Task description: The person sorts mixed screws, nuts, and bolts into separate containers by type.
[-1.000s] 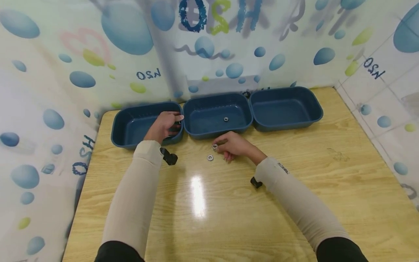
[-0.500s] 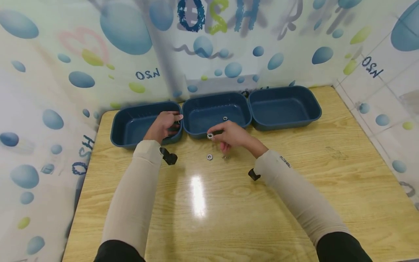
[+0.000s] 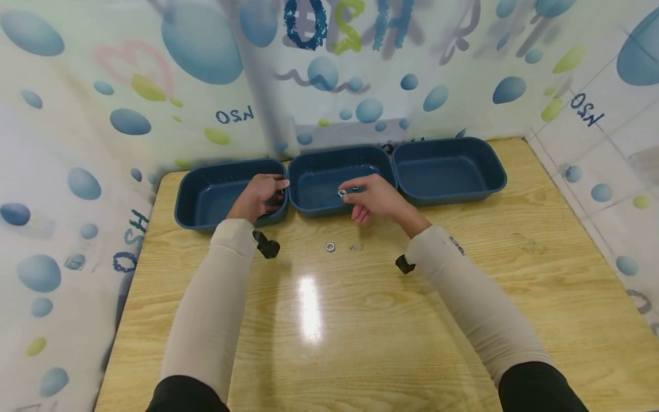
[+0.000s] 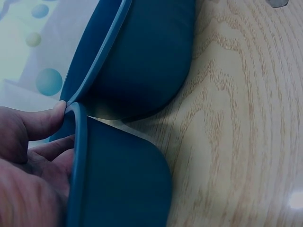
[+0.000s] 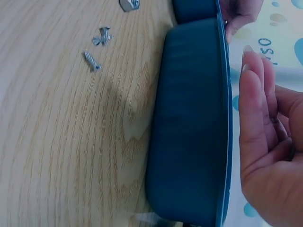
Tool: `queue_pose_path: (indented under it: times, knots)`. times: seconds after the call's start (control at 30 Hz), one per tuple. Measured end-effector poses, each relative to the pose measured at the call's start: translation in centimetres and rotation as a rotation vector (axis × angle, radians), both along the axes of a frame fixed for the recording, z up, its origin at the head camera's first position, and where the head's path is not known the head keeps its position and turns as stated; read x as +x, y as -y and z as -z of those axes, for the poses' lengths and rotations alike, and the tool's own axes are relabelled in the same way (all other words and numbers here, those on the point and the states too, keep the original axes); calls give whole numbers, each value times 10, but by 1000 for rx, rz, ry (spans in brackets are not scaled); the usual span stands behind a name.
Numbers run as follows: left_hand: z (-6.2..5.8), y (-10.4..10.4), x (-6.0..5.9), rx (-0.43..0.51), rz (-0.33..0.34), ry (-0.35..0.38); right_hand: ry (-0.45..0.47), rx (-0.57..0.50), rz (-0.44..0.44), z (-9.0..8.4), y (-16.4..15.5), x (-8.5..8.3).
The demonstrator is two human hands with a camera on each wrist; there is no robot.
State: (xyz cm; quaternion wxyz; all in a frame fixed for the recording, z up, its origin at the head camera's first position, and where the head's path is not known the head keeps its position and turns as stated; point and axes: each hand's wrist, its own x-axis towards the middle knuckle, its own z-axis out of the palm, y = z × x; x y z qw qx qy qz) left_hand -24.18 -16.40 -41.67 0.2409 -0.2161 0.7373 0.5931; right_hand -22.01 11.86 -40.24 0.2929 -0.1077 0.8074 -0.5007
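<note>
My right hand pinches a steel hex nut between thumb and index finger, over the middle blue bin. In the right wrist view the right hand is beside that bin's rim, and the nut is hidden. Another nut lies inside the middle bin, mostly covered by the fingers. My left hand reaches into the left blue bin. The left wrist view shows the left thumb on the rim where the two bins meet, with the fingers inside against the wall.
One loose nut lies on the wooden table before the middle bin. Several small screws lie near it. A third blue bin stands at the right of the row, against the patterned wall covering.
My right hand has lifted the nut from the table, up and forward over the middle bin. The small screws beneath it now show. The left hand stays at the left bin.
</note>
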Motion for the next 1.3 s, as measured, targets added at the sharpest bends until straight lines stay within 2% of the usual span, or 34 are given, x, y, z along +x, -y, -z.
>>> queue_pose_path:
  times: [0.23, 0.57, 0.9, 1.3]
  knots:
    - [0, -1, -1, -5, 3, 1, 29, -17, 89, 2, -7, -6]
    - [-1, -2, 0, -5, 3, 2, 27, 17, 98, 3, -9, -8]
    - [0, -2, 0, -5, 3, 4, 42, 2, 109, 11, -13, -10]
    - [-1, -1, -2, -7, 15, 17, 54, -10, 122, 12, -13, -9]
